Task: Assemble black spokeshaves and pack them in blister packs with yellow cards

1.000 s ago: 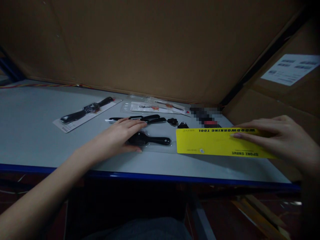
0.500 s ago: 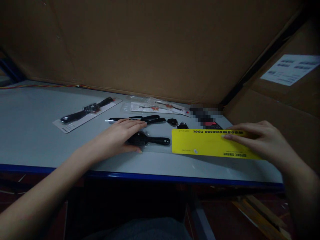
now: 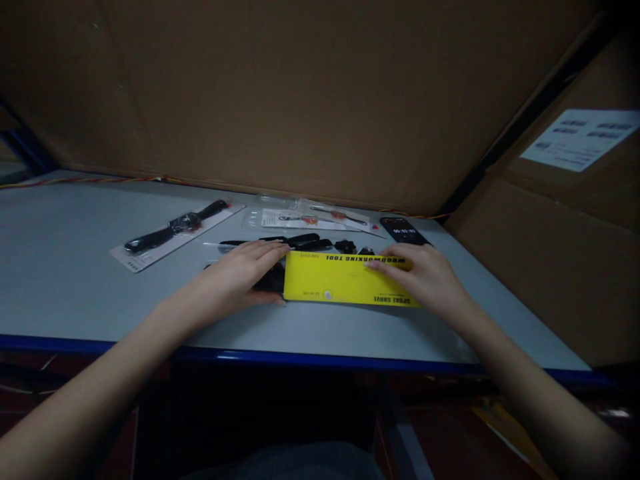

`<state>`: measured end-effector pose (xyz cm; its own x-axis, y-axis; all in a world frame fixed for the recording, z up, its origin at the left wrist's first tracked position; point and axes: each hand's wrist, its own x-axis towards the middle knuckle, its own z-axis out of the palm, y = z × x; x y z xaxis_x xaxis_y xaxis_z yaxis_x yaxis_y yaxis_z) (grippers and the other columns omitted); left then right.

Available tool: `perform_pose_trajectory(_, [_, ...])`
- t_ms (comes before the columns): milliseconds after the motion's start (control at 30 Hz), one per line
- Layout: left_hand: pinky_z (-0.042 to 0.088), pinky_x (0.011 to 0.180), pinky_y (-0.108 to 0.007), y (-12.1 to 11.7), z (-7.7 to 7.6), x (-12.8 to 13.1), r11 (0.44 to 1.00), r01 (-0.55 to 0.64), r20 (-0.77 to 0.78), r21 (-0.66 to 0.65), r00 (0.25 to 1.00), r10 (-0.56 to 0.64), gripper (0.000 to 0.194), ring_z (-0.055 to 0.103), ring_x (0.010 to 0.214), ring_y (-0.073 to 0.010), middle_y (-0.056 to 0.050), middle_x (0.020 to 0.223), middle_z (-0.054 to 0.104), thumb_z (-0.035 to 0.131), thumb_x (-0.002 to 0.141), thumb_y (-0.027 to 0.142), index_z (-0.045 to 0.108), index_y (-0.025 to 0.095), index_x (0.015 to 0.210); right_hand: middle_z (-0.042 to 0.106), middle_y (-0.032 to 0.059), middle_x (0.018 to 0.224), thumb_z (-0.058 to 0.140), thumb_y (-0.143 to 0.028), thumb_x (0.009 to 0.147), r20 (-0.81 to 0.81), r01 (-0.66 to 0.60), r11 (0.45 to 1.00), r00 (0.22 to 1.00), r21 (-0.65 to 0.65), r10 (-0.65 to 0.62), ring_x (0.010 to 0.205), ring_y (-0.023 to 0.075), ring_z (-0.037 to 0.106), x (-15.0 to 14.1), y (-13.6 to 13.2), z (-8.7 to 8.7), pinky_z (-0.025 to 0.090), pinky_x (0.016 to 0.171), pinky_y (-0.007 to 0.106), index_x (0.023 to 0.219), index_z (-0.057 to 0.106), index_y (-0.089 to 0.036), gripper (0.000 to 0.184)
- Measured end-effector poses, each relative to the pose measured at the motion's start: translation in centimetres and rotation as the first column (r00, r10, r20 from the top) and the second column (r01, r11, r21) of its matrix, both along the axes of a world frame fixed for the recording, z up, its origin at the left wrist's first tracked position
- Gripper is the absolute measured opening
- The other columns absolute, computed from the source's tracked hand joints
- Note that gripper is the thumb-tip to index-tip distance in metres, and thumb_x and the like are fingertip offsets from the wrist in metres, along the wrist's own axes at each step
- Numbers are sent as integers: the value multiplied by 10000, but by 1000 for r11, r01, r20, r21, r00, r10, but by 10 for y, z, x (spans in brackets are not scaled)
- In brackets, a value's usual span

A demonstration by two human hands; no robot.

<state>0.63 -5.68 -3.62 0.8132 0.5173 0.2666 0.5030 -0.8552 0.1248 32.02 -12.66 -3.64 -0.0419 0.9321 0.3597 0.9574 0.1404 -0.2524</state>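
My right hand (image 3: 423, 279) rests on the right end of a yellow spokeshave card (image 3: 345, 280), printed "WOODWORKING TOOL", and holds it flat on the table. The card's left end lies over a black spokeshave (image 3: 273, 279) in clear plastic. My left hand (image 3: 237, 275) wraps that tool, so card and hand hide most of it. Behind the fingers lie a second black spokeshave part (image 3: 300, 241) and small black pieces (image 3: 346, 247).
A black tool on a white backing card (image 3: 175, 227) and a clear bag with a printed insert (image 3: 313, 219) lie at the back of the grey table (image 3: 65, 280). A black digital device (image 3: 403, 230) sits back right. Cardboard walls rise behind; the blue table edge (image 3: 300, 359) runs in front.
The yellow card has slid left across the table under my right hand, and now covers the spokeshave's handle. My left hand has barely moved.
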Motion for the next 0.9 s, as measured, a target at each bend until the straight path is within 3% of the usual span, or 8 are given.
perform_pose_trajectory(200, [362,1041,-427,-4,1,-1,1000,1,-8,-10,1000,-1,702,426,1302,-281,-169,1405,465,651,783,475,412,159,1361,678,25,722,573,-584,780,-338,-58,993,941,-100,21,599,179,587,11,5,-21,397,510,283,756,650,-216,377])
perform_pose_trajectory(300, [227,1106,-486,-4,3,-3,1000,21,-16,-11,1000,-21,735,394,1324,-275,-152,1416,459,627,786,523,375,183,1388,679,26,710,585,-567,778,-396,-88,991,917,-101,41,595,178,590,14,8,-28,397,487,274,759,651,-212,362])
perform_pose_trajectory(400, [108,1112,-546,0,8,-10,1000,0,-32,-18,999,0,605,360,1341,-276,-105,1425,459,534,855,517,395,252,1381,685,24,698,584,-560,781,-400,-103,990,915,-94,57,586,183,597,15,11,-30,402,478,278,760,649,-218,349])
perform_pose_trajectory(500, [253,1053,-501,4,15,-18,993,-114,-42,-42,993,112,525,426,1266,-290,-114,1353,515,500,877,490,457,238,1337,694,24,705,581,-557,787,-383,-100,991,922,-90,58,597,195,612,16,10,-30,415,487,290,762,646,-230,335])
perform_pose_trajectory(600, [414,877,-370,7,19,-19,975,-181,-69,-131,983,173,497,569,1030,-255,-110,1129,632,550,829,516,559,168,1184,703,27,742,577,-553,793,-367,-83,994,929,-75,50,625,208,629,14,9,-30,429,506,302,760,644,-240,322])
perform_pose_trajectory(733, [425,634,-261,6,22,-12,945,-204,-89,-256,978,187,414,608,747,-184,-55,874,677,582,808,502,601,162,1042,704,28,763,578,-552,795,-330,-80,995,942,-53,58,627,204,627,7,9,-28,421,530,308,767,653,-241,321])
perform_pose_trajectory(800, [417,594,-244,7,24,-10,935,-195,-78,-296,981,180,418,614,718,-173,-48,856,686,595,797,499,609,168,1052,700,27,767,569,-548,804,-266,-80,996,962,-35,68,634,201,617,1,11,-26,417,562,314,784,656,-236,324])
perform_pose_trajectory(900, [441,616,-232,10,32,-15,911,-100,-71,-399,994,78,392,639,757,-159,-41,921,701,577,817,477,620,195,1086,694,33,796,554,-528,824,-147,-96,995,985,-11,94,699,210,613,-13,13,-21,416,638,327,789,649,-226,319])
